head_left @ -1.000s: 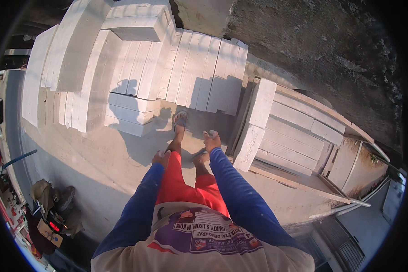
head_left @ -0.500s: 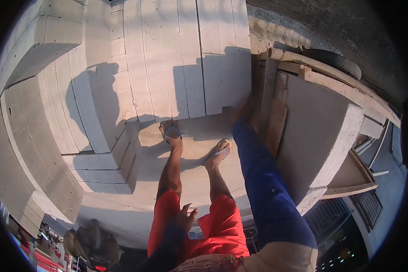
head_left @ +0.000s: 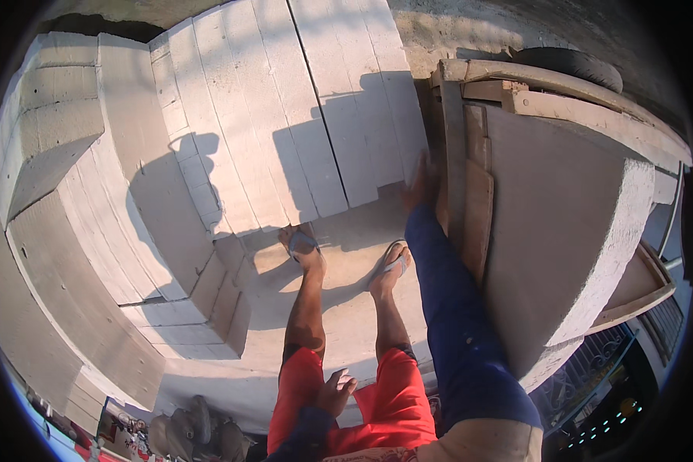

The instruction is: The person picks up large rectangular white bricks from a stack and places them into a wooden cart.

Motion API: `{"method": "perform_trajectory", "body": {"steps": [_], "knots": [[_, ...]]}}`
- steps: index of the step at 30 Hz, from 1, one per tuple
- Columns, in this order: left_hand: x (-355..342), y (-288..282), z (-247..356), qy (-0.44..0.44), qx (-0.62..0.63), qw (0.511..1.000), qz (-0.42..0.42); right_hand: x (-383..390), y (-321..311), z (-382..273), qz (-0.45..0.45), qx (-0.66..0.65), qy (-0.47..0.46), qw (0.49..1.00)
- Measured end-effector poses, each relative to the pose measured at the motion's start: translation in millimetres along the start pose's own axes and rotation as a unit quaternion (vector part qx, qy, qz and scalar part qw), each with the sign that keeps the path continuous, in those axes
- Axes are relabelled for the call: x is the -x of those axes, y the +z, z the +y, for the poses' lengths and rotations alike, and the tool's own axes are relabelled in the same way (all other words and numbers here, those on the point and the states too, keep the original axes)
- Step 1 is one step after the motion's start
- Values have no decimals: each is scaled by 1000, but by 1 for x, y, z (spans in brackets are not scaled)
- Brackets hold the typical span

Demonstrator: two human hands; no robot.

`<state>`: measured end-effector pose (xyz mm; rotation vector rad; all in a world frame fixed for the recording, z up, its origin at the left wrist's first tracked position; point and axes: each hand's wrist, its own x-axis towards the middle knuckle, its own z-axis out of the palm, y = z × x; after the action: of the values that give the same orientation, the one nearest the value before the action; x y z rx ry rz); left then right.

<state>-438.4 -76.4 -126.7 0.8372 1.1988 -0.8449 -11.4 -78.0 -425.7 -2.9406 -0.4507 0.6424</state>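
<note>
Against the wooden pallet (head_left: 470, 208), the right hand (head_left: 422, 181) is reaching beside a large grey block (head_left: 562, 231); finger state indiscernible. Left hand (head_left: 335, 391), fingers loose, is resting on red shorts (head_left: 393, 400). Block likely heavy, rigid, crumbly-edged; gripping opposite faces advisable.

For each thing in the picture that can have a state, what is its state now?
Right hand: reaching forward to the wooden frame, blurred; grip cannot be told.
Left hand: resting low by the red shorts, fingers loosely spread, holding nothing.
White blocks: stacked in rows, upright.
Grey slab: leaning on edge beside the frame.
Tyre: lying flat beyond the slab.
Sandals: on both feet, flat on the floor.
</note>
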Motion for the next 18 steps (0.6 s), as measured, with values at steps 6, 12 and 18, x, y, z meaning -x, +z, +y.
{"method": "perform_trajectory", "body": {"steps": [6, 12, 18], "knots": [[-6, 8, -10, 18, -32, 999, 3, 23, -1, 10, 34, -28, -35, 998], [0, 9, 0, 5, -63, 998, -2, 44, 0, 12, 4, -19, -29, 999], [-5, -1, -18, 23, -58, 998, -21, 85, 20, 37, -5, -16, 10, 1000]]}}
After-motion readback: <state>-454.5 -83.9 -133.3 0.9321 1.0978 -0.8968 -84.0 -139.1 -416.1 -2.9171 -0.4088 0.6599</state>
